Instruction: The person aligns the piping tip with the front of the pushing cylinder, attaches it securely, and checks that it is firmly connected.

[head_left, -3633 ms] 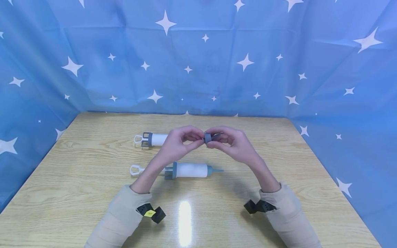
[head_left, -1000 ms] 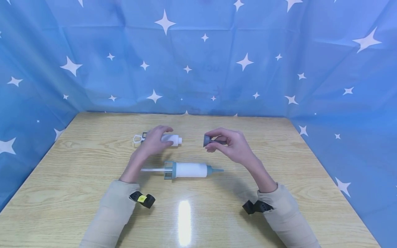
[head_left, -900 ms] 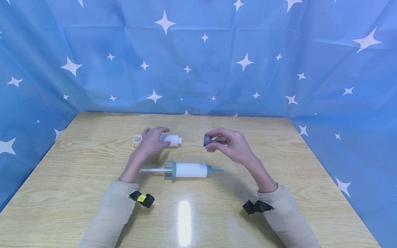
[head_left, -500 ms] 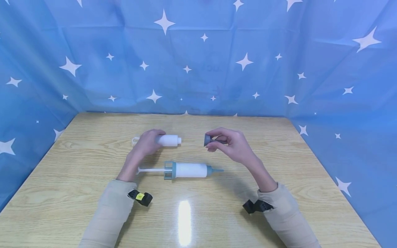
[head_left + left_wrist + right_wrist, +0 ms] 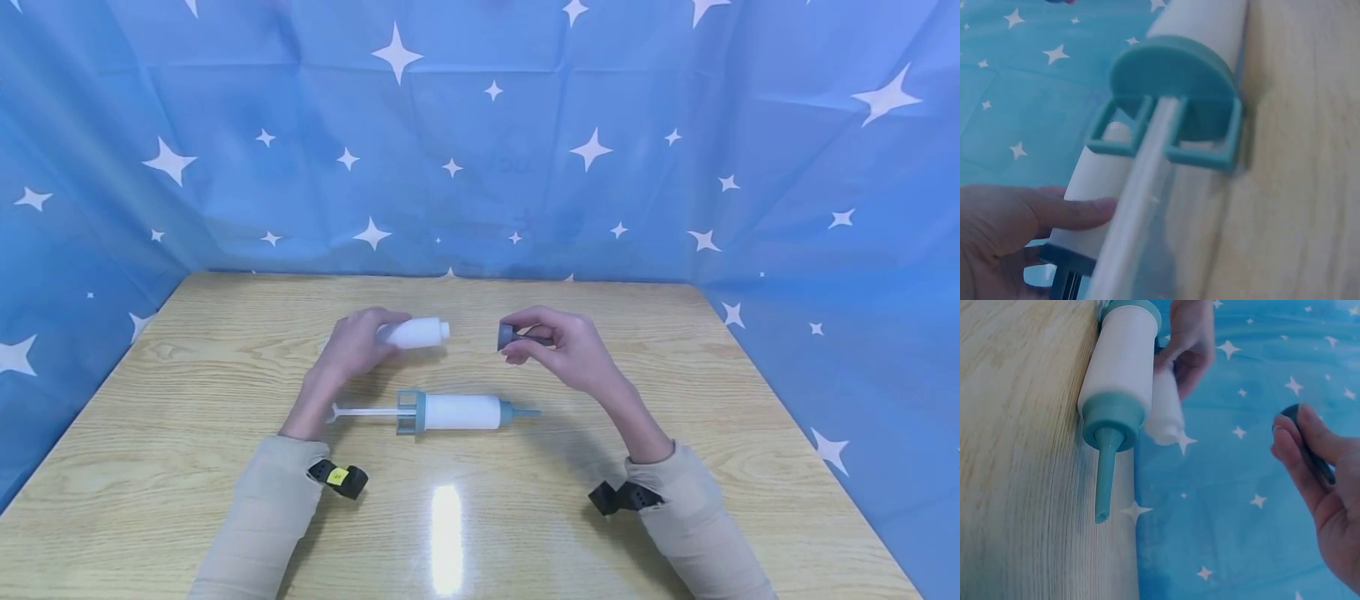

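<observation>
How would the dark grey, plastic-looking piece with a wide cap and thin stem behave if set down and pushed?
The dark grey piece would probably roll in a curve, as one end looks wide and the stem narrow. It seems stiff, showing no bend in the right hand. It's likely light: a fingertip pinch holds it up.

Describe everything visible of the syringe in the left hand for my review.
The syringe has a smooth white barrel, plastic by its look, narrowing to a short, bare white stub at the front; a dark collar sits behind the barrel. The left hand grips it. It appears lifted above the table and slightly tilted, stub towards the person's right. In the head view, the hand mostly hides its rear.
</observation>
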Demonstrator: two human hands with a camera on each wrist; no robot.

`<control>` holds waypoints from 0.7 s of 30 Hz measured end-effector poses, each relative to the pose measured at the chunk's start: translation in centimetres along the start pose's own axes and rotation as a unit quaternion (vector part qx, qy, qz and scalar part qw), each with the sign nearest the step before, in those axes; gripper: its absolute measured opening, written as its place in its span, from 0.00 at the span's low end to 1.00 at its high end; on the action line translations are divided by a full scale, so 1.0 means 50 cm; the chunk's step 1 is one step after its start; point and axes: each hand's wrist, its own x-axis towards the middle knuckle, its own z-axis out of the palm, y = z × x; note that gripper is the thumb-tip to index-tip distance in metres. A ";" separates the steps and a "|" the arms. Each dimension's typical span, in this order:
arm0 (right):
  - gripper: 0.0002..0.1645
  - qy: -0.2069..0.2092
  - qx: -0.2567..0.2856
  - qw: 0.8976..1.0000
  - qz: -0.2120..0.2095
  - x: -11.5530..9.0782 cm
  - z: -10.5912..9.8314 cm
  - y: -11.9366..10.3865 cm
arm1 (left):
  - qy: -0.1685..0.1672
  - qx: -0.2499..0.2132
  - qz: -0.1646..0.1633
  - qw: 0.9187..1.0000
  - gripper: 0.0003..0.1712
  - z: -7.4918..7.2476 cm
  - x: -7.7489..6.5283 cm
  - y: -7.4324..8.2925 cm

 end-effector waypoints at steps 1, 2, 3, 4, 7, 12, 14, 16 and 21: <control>0.16 0.001 0.000 1.000 -0.001 0.000 -0.001 -0.001 | 0.004 -0.005 0.006 1.000 0.31 -0.003 0.000 0.004; 0.16 0.001 0.000 1.000 -0.001 0.000 -0.001 -0.001 | 0.006 -0.011 0.012 1.000 0.31 -0.007 0.000 0.009; 0.16 0.000 0.001 1.000 0.000 0.000 -0.001 -0.001 | 0.007 -0.017 0.017 1.000 0.32 -0.011 0.000 0.015; 0.16 -0.001 0.002 1.000 0.000 -0.001 -0.002 -0.001 | 0.008 -0.022 0.022 1.000 0.32 -0.014 -0.001 0.020; 0.16 -0.003 0.005 1.000 0.004 -0.001 -0.003 -0.002 | 0.011 -0.029 0.035 0.999 0.33 -0.025 -0.003 0.038; 0.16 0.002 0.005 1.000 -0.002 -0.003 -0.011 -0.006 | 0.027 -0.035 0.063 0.997 0.32 -0.045 -0.011 0.066; 0.16 0.006 0.005 1.000 -0.006 -0.003 -0.016 -0.008 | 0.033 -0.038 0.077 0.996 0.32 -0.053 -0.015 0.075; 0.17 0.010 -0.002 1.000 -0.015 -0.003 -0.020 -0.009 | 0.037 -0.043 0.094 0.994 0.32 -0.060 -0.017 0.082; 0.18 0.018 -0.014 0.999 -0.024 -0.002 -0.026 -0.009 | 0.035 -0.050 0.129 0.990 0.32 -0.075 -0.025 0.100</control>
